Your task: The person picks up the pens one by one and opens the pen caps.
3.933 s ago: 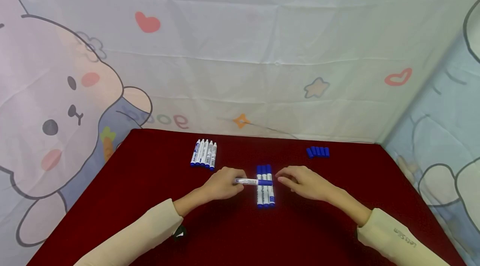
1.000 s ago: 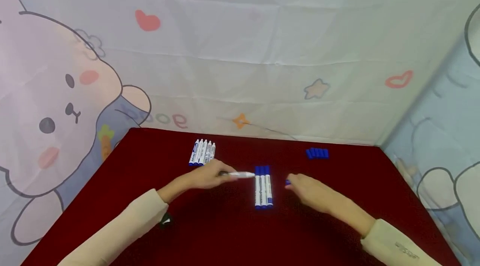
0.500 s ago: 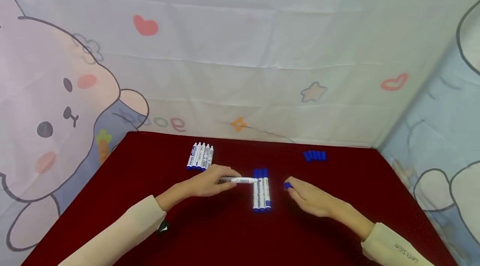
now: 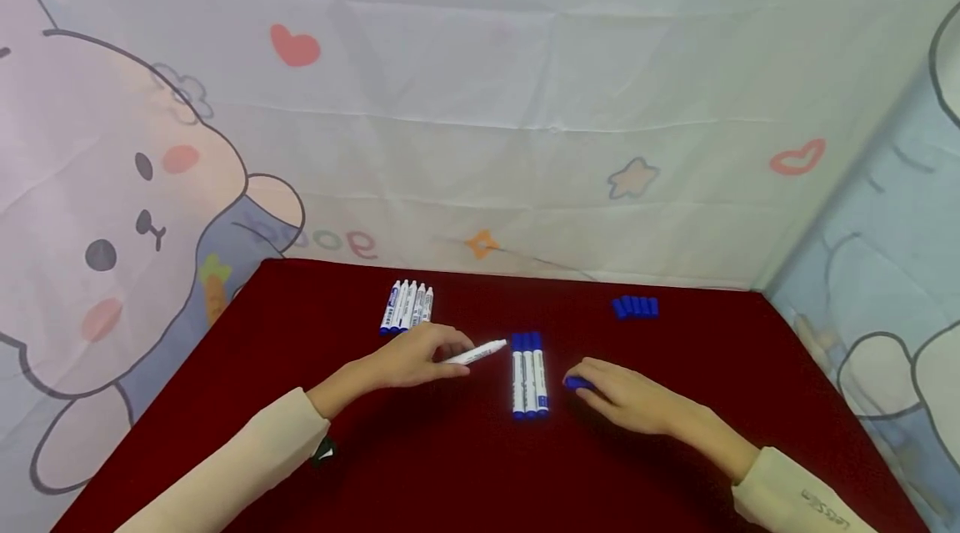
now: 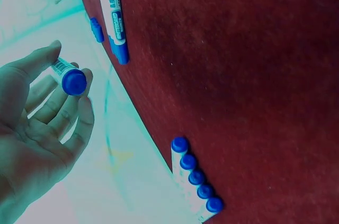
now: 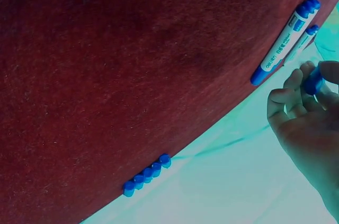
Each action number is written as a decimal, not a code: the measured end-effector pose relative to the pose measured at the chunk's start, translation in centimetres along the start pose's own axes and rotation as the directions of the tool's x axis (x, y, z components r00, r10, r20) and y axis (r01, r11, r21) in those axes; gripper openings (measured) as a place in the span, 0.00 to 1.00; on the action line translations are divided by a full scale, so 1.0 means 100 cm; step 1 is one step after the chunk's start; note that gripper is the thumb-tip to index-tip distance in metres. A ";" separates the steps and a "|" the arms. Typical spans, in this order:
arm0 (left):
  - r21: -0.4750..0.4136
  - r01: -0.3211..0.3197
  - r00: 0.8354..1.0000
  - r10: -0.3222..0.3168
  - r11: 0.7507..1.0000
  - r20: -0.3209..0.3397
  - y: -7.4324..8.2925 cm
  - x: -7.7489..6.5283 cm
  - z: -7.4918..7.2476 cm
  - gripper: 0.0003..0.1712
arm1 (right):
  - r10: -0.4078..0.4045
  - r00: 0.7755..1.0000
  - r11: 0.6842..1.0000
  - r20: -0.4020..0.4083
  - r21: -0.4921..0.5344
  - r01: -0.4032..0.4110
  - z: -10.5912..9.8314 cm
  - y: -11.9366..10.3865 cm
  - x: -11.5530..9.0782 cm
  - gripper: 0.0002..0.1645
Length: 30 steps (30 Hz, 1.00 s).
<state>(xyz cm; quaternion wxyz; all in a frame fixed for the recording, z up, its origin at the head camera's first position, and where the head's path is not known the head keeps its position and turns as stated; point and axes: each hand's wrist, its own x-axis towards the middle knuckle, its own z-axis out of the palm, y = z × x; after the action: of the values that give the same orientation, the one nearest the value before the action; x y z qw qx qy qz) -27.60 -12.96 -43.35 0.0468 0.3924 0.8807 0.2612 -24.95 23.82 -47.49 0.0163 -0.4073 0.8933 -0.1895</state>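
Note:
My left hand holds an uncapped whiteboard marker between thumb and fingers, its white tip end slanting up to the right. In the left wrist view the blue end of this marker faces the camera. Across from it, my right hand pinches a blue marker cap, also visible as a blue cap in the right wrist view. Between the hands, three capped markers lie side by side on the red cloth, caps pointing away from me.
Several uncapped markers lie in a row at the back left, partly behind my left hand. A row of loose blue caps lies at the back right. The red tablecloth ends at a printed fabric backdrop.
Earlier the left hand held the marker with its cap on, over the three markers. The cap is now off and in my right hand. Lately the marker's tip has tilted upward, away from me.

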 end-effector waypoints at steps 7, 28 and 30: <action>-0.095 -0.013 0.999 0.008 0.995 -0.045 -0.014 -0.002 -0.005 0.16 | 0.029 0.998 0.999 0.051 0.044 -0.032 -0.002 0.003 -0.003 0.20; -0.168 0.269 0.907 -0.308 0.949 -0.288 -0.074 -0.011 -0.036 0.26 | 0.019 0.995 0.994 0.098 0.103 -0.029 -0.002 -0.002 -0.006 0.19; -0.184 0.291 0.891 -0.336 0.939 -0.304 -0.078 -0.011 -0.038 0.26 | 0.014 0.995 0.994 0.104 0.106 -0.025 -0.002 -0.002 -0.006 0.19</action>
<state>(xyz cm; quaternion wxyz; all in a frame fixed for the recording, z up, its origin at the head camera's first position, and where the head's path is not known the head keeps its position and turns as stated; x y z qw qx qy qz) -33.13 -19.72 -44.16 -0.0339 0.1913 0.9082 0.3707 -24.43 24.14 -47.33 0.0857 -0.4065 0.8837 -0.2156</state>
